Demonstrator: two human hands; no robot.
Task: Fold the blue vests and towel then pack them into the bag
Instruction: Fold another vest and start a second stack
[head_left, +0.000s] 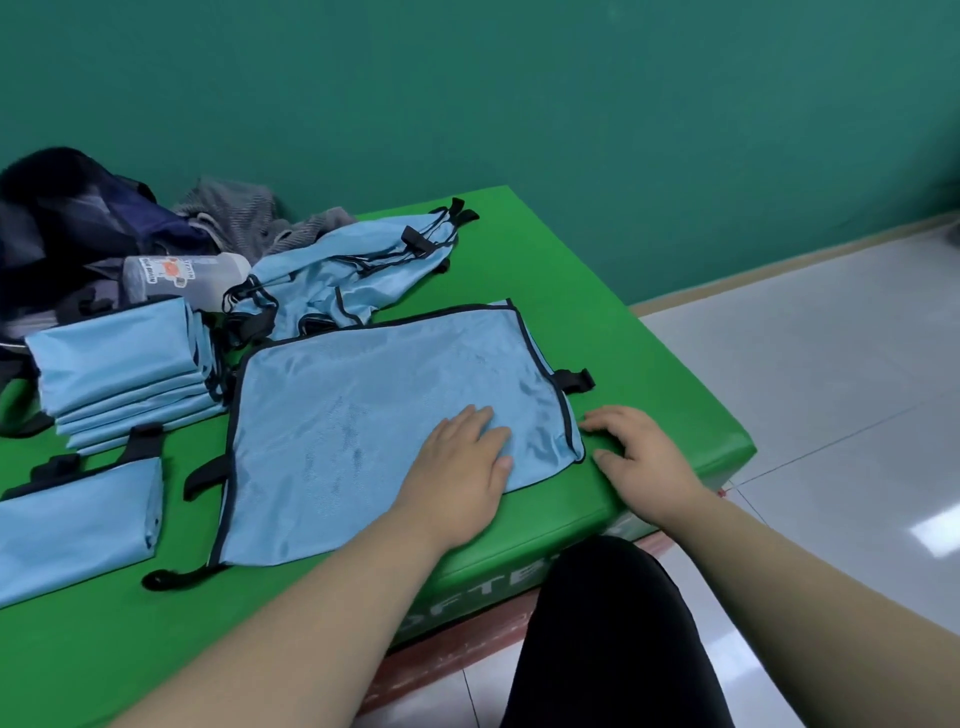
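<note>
A: Where is the vest being worked on?
B: 1 blue vest (374, 415) lies spread flat on the green bench (571, 260), towards its near right corner. It has a dark hem all round, and a black buckle strap (574, 381) sticks out at its right edge.

A: And the 2 hands?
B: The left hand (462, 462) lies palm down on the near right part of that vest, fingers straight and close together. Its grip is fully open, pressing the cloth flat and clasping nothing. The right hand (639, 457) rests on bare bench just beside the vest's right hem. Its fingers are loosely bent and the index fingertip is at the hem. Its grip has hold of nothing I can see.

A: The other vests?
B: A stack of folded vests (124, 374) sits at the left, just beside the flat one. 1 more folded vest (72, 525) lies nearer, at the left edge of view. A heap of unfolded vests (353, 265) lies behind the flat one, touching its far edge.

A: Bag and towel?
B: The dark bag (67, 223) slumps at the far left, with a grey towel (244, 213) crumpled beside it. A grey bottle (187, 275) lies on its side between the bag and the heap.
</note>
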